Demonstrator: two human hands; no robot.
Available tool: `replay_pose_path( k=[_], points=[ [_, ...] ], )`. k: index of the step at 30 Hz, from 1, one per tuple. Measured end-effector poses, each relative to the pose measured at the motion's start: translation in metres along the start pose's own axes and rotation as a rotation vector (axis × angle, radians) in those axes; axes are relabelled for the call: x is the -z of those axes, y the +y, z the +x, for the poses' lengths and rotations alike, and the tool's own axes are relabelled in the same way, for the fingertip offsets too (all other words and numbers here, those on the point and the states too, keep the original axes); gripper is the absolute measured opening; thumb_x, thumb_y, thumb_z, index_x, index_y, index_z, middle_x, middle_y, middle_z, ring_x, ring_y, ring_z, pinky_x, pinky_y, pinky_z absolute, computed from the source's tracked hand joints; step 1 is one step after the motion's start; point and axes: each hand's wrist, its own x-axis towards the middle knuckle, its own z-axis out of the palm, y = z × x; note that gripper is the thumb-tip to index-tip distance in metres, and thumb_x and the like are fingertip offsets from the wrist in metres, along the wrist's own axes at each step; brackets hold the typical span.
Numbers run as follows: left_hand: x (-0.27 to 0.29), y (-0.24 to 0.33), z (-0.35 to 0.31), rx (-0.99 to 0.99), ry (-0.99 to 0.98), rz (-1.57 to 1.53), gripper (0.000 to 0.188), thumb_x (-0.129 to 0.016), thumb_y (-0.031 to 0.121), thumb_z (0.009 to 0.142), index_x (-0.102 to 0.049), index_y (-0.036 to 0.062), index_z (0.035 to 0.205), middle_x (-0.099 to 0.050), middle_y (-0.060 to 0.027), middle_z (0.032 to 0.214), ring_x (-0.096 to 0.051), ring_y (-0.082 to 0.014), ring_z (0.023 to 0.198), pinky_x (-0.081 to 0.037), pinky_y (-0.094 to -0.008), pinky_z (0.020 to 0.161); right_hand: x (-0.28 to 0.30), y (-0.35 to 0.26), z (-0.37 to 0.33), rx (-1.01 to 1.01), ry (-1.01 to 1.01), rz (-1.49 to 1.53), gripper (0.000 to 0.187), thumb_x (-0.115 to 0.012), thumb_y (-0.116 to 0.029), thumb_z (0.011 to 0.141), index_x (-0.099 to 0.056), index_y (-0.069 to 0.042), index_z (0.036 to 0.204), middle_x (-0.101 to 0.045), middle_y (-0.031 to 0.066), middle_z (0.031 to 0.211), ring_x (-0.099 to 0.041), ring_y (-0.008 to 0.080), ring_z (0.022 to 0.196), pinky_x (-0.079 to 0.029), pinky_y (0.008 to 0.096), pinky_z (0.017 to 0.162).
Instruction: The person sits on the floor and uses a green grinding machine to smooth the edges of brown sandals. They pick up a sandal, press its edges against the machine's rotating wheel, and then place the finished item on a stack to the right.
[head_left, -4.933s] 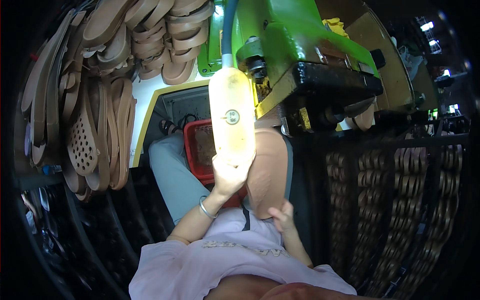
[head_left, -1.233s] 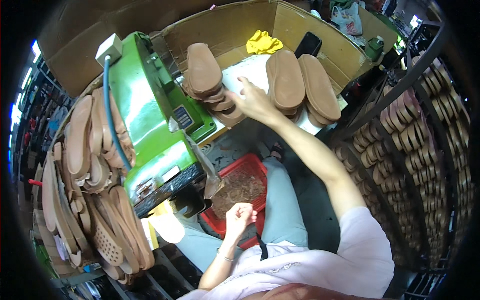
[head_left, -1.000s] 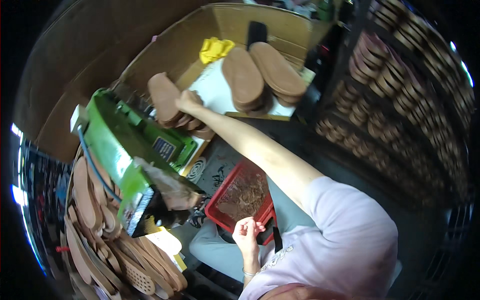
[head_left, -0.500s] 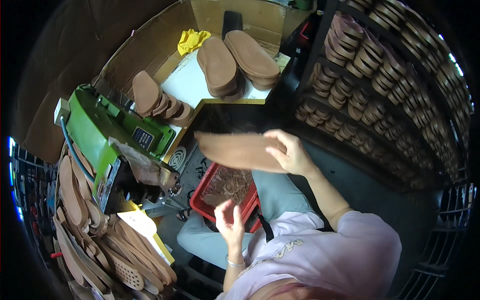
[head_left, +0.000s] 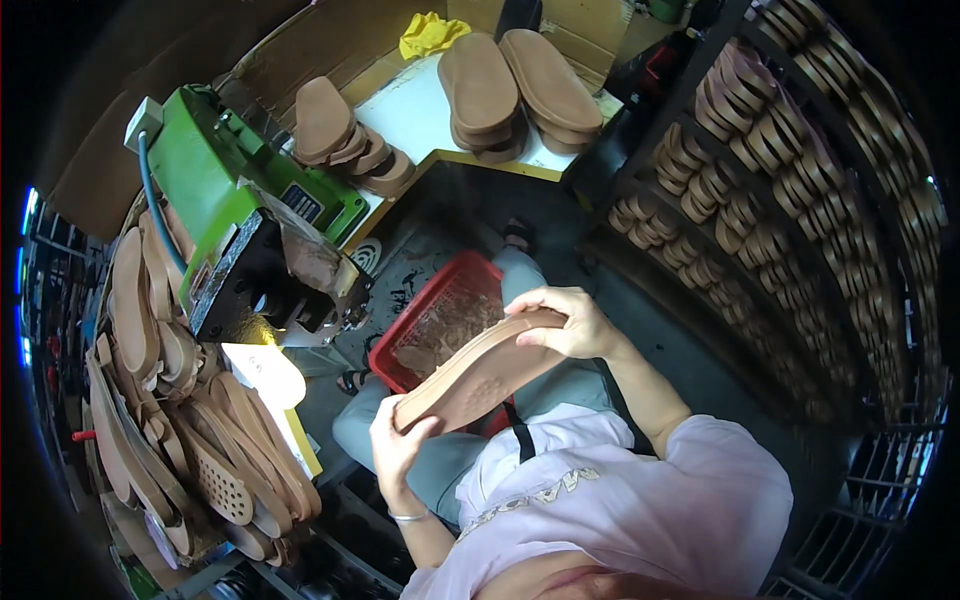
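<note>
A brown shoe sole [head_left: 485, 375] is stretched between my two hands, tilted, its right end higher in the picture. My left hand [head_left: 400, 440] grips its lower left end, thumb on the near face. At the upper right end my right hand [head_left: 568, 325] is closed round it, thumb on the face and fingers over the far edge. A patch of small dots shows on the face toward me. Below the sole, between my knees, stands a red basket [head_left: 383, 350] holding brown trimmings [head_left: 435, 335], partly hidden by the sole.
On the left stands a green machine [head_left: 215, 170] with a lit lamp under its head. Many loose soles [head_left: 215, 440] crowd beside it. Stacked soles [head_left: 480, 85] and a yellow cloth [head_left: 432, 35] lie on the white table [head_left: 400, 105]. A rack [head_left: 640, 255] of soles fills the right.
My left hand, free before, now holds the sole's left end. The sole has come lower and turned so its dotted face shows. The whole view has shifted.
</note>
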Motion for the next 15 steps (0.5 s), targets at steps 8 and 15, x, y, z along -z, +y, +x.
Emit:
replay_pose_path(
  k=[8, 15],
  points=[
    [-0.038, 0.008, 0.017, -0.152, 0.274, -1.105, 0.062, -0.066, 0.008, 0.08, -0.036, 0.0018, 0.134, -0.055, -0.0138, 0.118, -0.062, -0.0169, 0.084, -0.049, -0.0202, 0.05, -0.011, 0.053, -0.06, -0.41, 0.242, 0.645, 0.054, -0.072, 0.001, 0.076, -0.049, 0.0, 0.125, -0.054, 0.0109, 0.12, -0.053, 0.0173, 0.11, -0.045, 0.0319, 0.093],
    [-0.079, 0.025, 0.025, 0.047, 0.267, -0.911, 0.033, -0.07, 0.002, 0.08, -0.058, -0.0027, 0.111, -0.063, -0.0031, 0.087, -0.059, -0.009, 0.073, -0.049, -0.0224, 0.066, -0.065, 0.081, -0.119, -0.925, 0.016, 0.995, 0.058, -0.07, 0.0, 0.081, -0.043, 0.001, 0.133, -0.053, 0.0133, 0.127, -0.052, 0.0235, 0.118, -0.043, 0.038, 0.101]
  ],
)
